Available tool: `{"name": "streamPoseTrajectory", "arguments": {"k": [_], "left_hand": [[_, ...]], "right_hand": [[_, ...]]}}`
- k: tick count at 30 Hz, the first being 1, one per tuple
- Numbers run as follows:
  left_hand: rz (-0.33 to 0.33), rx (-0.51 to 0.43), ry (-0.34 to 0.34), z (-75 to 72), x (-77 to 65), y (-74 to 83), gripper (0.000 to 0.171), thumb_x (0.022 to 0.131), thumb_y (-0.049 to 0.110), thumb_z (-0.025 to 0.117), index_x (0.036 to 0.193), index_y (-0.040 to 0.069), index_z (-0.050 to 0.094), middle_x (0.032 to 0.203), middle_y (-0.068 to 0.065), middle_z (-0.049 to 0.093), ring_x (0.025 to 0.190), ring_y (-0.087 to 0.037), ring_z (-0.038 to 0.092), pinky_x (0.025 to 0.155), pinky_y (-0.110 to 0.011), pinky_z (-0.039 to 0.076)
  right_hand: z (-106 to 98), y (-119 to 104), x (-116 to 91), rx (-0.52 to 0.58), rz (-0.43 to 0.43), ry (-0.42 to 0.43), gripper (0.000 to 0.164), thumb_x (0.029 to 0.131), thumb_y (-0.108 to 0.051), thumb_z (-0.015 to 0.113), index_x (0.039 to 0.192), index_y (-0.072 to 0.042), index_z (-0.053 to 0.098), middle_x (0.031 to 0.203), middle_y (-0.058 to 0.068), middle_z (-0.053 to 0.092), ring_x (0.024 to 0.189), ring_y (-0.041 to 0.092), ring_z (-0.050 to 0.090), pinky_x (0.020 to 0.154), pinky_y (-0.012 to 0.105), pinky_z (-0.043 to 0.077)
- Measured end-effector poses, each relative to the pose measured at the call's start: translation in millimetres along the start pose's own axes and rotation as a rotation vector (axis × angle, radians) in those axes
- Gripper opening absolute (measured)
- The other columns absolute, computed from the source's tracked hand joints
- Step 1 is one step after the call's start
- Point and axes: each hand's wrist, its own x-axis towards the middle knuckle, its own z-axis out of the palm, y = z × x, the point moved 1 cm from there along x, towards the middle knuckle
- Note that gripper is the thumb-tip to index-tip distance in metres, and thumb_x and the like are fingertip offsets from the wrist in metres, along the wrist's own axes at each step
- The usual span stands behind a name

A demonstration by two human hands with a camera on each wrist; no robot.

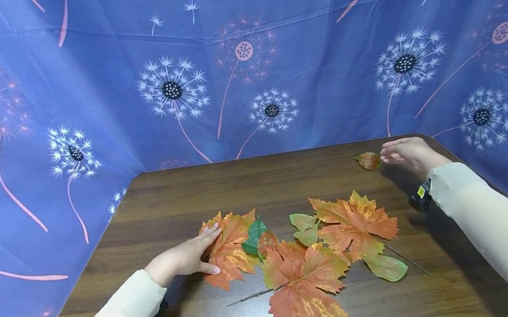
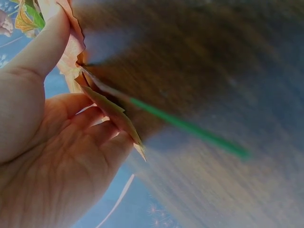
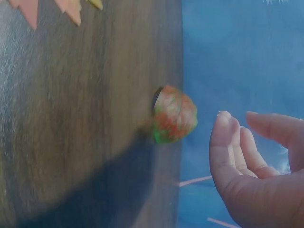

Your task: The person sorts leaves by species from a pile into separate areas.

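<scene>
My left hand (image 1: 187, 256) lies over an orange maple leaf (image 1: 233, 240), fingers stretched across its top and thumb at its near edge. From the left wrist, the fingers and thumb of that hand (image 2: 71, 128) touch the maple leaf (image 2: 107, 107), and its green-tipped stem (image 2: 190, 128) sticks out over the wood. Far to the right, my right hand (image 1: 410, 154) hovers just beside a small red-green leaf (image 1: 369, 160), holding nothing. In the right wrist view its fingers (image 3: 223, 147) are loosely bent, apart from the small leaf (image 3: 175, 114).
Two more orange maple leaves, one in front (image 1: 303, 284) and one to the right (image 1: 359, 225), lie on the brown wooden table (image 1: 247, 180). Between them are green leaves (image 1: 305, 223) and a dark green leaf (image 1: 255, 235). A blue dandelion-print cloth (image 1: 322, 92) hangs around the table.
</scene>
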Motion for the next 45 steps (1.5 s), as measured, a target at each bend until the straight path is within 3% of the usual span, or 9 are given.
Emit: {"name": "streamPoseTrajectory", "arguments": {"k": [8,16,22,29,38,45], "left_hand": [[-0.002,-0.020,-0.010,-0.1,-1.3,2.1,0.094,0.081,0.027,0.076,0.152,-0.003,0.022,0.161,-0.022,0.012,0.146,-0.045,0.013,0.114,-0.060,0.020],[-0.015,-0.004,-0.014,-1.6,-0.4,2.7,0.094,0.081,0.026,0.076,0.152,-0.003,0.022,0.160,-0.025,0.013,0.146,-0.045,0.013,0.113,-0.060,0.021],[-0.016,0.003,-0.010,-1.6,0.2,3.0,0.095,0.081,0.027,0.077,0.152,-0.003,0.022,0.160,-0.024,0.014,0.146,-0.045,0.014,0.113,-0.059,0.021],[-0.010,-0.006,-0.011,-0.9,0.8,2.2,0.094,0.081,0.027,0.076,0.152,-0.002,0.022,0.161,-0.022,0.013,0.146,-0.044,0.013,0.113,-0.060,0.021],[0.000,0.003,-0.017,-1.1,0.7,1.4,0.095,0.081,0.030,0.076,0.153,-0.002,0.022,0.160,-0.022,0.013,0.146,-0.045,0.014,0.113,-0.060,0.022],[0.004,0.009,-0.017,-0.1,2.5,-0.2,0.096,0.081,0.031,0.076,0.153,-0.002,0.022,0.160,-0.023,0.013,0.146,-0.045,0.015,0.112,-0.060,0.023]], "right_hand": [[19,-13,-1,-0.072,-0.080,-0.069,0.040,0.100,-0.010,0.051,0.135,0.006,0.041,0.081,-0.014,0.069,0.081,0.002,0.069,0.081,0.021,0.055],[43,-27,-8,-0.145,-0.133,-0.132,0.048,0.100,-0.009,0.051,0.140,0.012,0.035,0.084,-0.017,0.067,0.083,-0.001,0.067,0.081,0.019,0.054],[55,-32,-10,-0.137,-0.136,-0.149,0.042,0.100,-0.014,0.054,0.132,0.010,0.044,0.081,-0.011,0.070,0.078,0.003,0.069,0.073,0.020,0.056],[62,-35,-14,-0.114,-0.138,-0.155,0.031,0.099,-0.012,0.054,0.124,0.006,0.052,0.080,-0.008,0.071,0.076,0.005,0.069,0.068,0.019,0.055],[70,-38,-20,-0.132,-0.148,-0.169,0.038,0.100,-0.011,0.053,0.130,0.011,0.046,0.083,-0.009,0.070,0.080,0.004,0.069,0.076,0.020,0.056],[77,-40,-24,-0.155,-0.177,-0.182,0.038,0.099,-0.011,0.054,0.130,0.010,0.048,0.083,-0.010,0.071,0.080,0.004,0.070,0.070,0.017,0.054]]}}
